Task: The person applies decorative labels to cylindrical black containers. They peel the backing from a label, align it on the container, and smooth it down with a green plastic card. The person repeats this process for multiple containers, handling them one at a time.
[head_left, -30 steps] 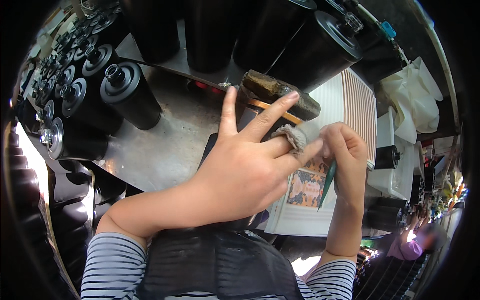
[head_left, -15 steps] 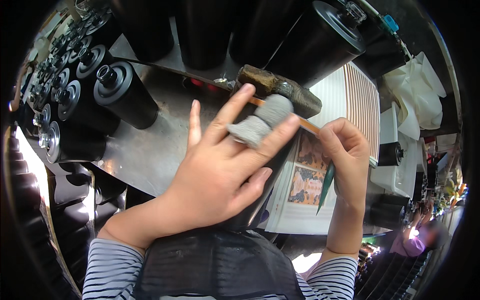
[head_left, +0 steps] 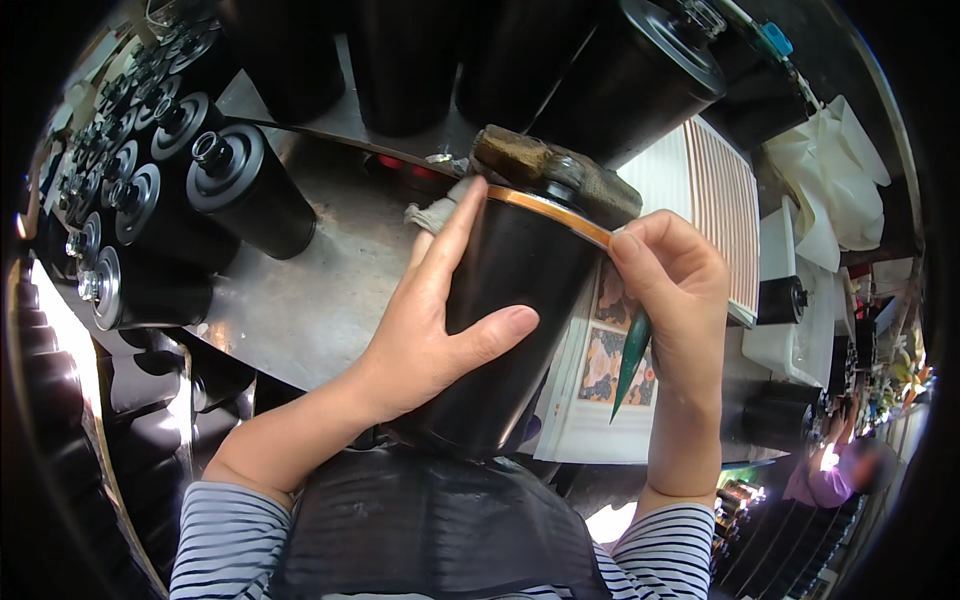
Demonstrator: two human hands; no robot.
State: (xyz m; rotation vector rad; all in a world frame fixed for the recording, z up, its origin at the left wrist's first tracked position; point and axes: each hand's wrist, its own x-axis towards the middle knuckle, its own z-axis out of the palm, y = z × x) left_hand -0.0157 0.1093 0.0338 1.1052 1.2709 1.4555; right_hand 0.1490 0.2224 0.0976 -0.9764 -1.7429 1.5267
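A large black cylindrical bottle lies tilted between my arms, its far end against a worn brown padded block. An orange-gold strip runs along the rim of its far end. My left hand rests flat on the bottle's left side, fingers stretched and thumb apart. Grey cloth shows behind those fingers; whether it is worn or held is hidden. Thumb and forefinger of my right hand pinch the strip at the rim's right. A green pointed tool sticks down from that hand's palm.
Several black bottles crowd the metal bench at left, with more across the back. Beneath my right hand lie printed sheets. A white tray and crumpled white bag are at right. Another person sits beyond.
My left hand has moved from above the rim to the bottle's left side, and the grey cloth went with it, uncovering the strip. My right hand has shifted slightly left and up, still pinching.
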